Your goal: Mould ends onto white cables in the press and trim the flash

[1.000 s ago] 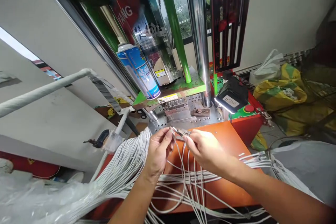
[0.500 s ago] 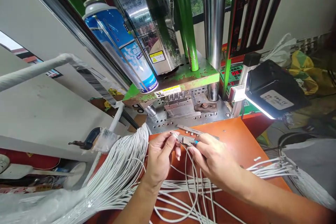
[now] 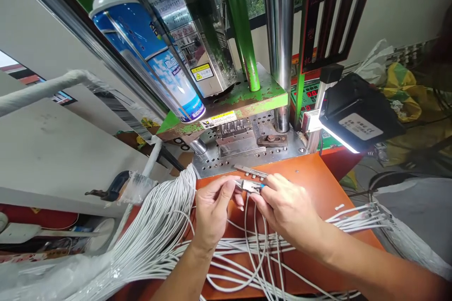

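Note:
My left hand (image 3: pixel 213 209) pinches a small pale piece, apparently a cable end, mostly hidden by its thumb and fingertips. My right hand (image 3: pixel 284 202) is wrapped around small metal pliers (image 3: pixel 251 186) with a bit of blue handle showing. The jaws point left and meet the left fingertips; whether they bite on the cable cannot be made out. Just behind both hands, a narrow metal strip with small blocks (image 3: pixel 247 170) lies on the orange table (image 3: pixel 307 181). Thin white cables (image 3: pixel 249 216) loop down below the hands.
A thick bundle of white cables (image 3: pixel 158 216) drapes along the left. More cable ends (image 3: pixel 356 216) lie at the right. Behind stands a green press plate (image 3: pixel 261 99) over a metal die (image 3: pixel 240 143), with a blue spray can (image 3: pixel 151 56) and a lit lamp (image 3: pixel 360 108).
The camera view has shifted slightly, moving the scenery left and up. The pliers have turned in my right hand, showing a broader face; their jaws stay by my left fingertips.

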Available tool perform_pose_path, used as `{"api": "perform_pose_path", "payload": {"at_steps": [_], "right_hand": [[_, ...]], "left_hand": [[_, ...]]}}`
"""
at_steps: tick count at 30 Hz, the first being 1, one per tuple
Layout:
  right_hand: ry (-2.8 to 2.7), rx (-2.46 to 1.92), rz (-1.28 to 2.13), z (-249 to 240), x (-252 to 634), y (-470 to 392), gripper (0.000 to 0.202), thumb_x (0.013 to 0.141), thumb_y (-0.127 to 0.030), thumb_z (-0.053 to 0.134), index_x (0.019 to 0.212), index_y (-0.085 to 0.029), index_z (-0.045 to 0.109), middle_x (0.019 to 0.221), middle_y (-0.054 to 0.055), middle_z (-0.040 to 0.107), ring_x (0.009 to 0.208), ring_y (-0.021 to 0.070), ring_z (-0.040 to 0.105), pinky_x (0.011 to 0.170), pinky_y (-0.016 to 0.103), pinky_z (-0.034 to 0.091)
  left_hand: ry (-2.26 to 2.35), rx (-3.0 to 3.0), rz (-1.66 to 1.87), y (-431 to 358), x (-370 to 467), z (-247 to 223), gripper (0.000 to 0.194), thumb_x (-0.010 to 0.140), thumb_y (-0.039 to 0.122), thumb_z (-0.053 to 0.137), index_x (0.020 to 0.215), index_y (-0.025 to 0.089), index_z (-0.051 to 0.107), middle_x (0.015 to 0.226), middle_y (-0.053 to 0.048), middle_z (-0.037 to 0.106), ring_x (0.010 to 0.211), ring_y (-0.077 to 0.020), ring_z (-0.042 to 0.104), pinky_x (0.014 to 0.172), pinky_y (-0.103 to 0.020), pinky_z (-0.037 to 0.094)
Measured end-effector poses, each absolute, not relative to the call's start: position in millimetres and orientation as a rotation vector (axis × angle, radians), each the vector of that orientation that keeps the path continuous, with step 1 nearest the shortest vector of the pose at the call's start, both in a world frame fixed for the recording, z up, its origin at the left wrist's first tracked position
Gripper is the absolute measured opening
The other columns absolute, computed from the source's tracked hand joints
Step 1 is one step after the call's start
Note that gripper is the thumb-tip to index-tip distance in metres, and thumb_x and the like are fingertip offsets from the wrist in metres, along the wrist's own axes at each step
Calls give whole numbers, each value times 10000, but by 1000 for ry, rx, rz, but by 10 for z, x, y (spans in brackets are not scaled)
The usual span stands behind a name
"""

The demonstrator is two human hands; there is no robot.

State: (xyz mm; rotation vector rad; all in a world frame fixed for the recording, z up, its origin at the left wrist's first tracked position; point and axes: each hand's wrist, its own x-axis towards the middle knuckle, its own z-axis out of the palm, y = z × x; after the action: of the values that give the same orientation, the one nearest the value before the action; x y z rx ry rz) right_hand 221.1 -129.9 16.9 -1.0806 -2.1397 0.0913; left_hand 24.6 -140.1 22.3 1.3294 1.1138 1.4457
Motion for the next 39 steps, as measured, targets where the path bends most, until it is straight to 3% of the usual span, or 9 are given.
{"api": "perform_pose_path", "payload": {"at_steps": [8,16,23,26,29,33,39], "right_hand": [[-2192,-1085,-46,179,2232,-1274,487,1128,-377,432,708,-199,601,761,36,553,722,184,480,561,337,256],[-2198,-1090,-50,150,2222,-1281,486,1123,-385,437,712,-199,617,792,50,588,753,192,501,618,341,302],[-2246,-1016,578,167,2271,-1252,499,1121,-362,441,678,-198,603,680,-5,598,617,130,514,598,305,319],[-2240,-1009,491,150,2259,-1278,492,1117,-373,445,693,-196,622,706,12,610,629,140,514,592,315,300],[-2198,-993,386,132,2242,-1305,509,1108,-401,459,674,-184,612,724,28,603,645,142,499,585,317,271],[-2112,-1000,778,188,2246,-1306,553,1105,-442,441,621,-189,527,648,2,547,604,123,441,602,301,295],[-1709,-957,1733,348,2223,-1309,660,1012,-722,456,593,-216,523,515,-12,497,518,143,506,511,282,343]], "left_hand": [[1218,1504,1430,-1417,218,197,269,1047,335,616,1161,166,791,780,-36,700,615,-153,643,603,-280,545],[1234,1486,1426,-1431,211,212,249,1049,331,619,1115,161,789,793,-38,706,621,-148,654,614,-276,560],[1111,1394,1347,-1428,174,215,267,1066,363,582,1090,164,758,813,-26,655,603,-132,603,534,-256,503],[1246,1483,1304,-1433,178,238,318,1070,425,571,941,167,704,696,8,586,574,-117,529,525,-243,423],[1411,1614,1268,-1434,189,246,463,1079,482,536,726,181,533,612,37,449,560,-102,411,539,-251,345],[1384,1571,1194,-1424,171,218,489,1097,540,445,758,190,487,665,33,435,597,-107,397,549,-245,335],[1095,1315,1123,-1420,102,234,445,1080,532,501,792,195,466,702,44,383,587,-91,361,494,-200,286]]}}
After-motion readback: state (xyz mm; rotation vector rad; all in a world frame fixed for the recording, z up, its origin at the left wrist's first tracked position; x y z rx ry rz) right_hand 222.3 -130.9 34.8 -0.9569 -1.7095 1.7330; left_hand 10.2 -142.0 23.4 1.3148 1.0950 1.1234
